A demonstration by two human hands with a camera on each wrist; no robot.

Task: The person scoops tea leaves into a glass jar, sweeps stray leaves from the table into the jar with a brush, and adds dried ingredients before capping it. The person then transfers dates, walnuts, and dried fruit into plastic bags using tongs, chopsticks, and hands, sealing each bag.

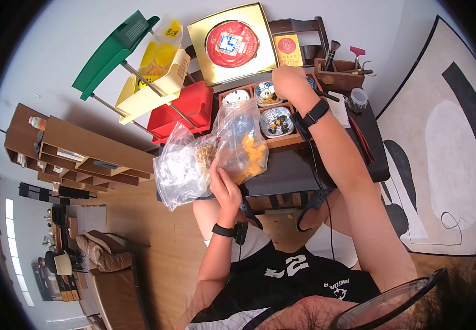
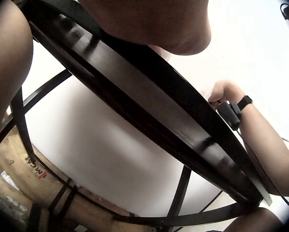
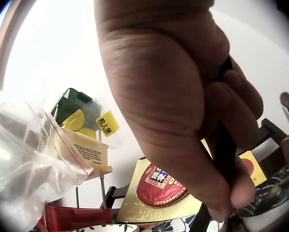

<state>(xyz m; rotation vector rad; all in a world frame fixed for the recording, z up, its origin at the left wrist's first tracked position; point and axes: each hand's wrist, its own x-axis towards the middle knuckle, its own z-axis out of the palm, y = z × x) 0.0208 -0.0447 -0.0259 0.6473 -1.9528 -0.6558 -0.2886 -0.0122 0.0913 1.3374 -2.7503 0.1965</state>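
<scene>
The left hand (image 1: 226, 187) grips clear plastic bags, one with orange pieces (image 1: 253, 157), the other with brown pieces (image 1: 205, 157), at the table's front edge. In the left wrist view the same hand (image 2: 154, 24) is large at the top, its fingers hidden. Above the small patterned bowls the right hand (image 1: 296, 88) is curled; the right wrist view shows its fingers (image 3: 243, 186) round a dark slim tool (image 3: 225, 150), whose lower end is out of sight. Dark and yellow bits lie in one bowl (image 1: 276, 122), and orange and dark bits in another (image 1: 268, 93).
Behind the bowls stands a gold box with a red disc (image 1: 231, 44). A tiered rack with a red tray (image 1: 185, 113) and a green tray (image 1: 108, 55) is at the left. To the right are a wooden tool box (image 1: 337, 80), a lidded jar (image 1: 357, 100) and a dark cable (image 1: 326, 187).
</scene>
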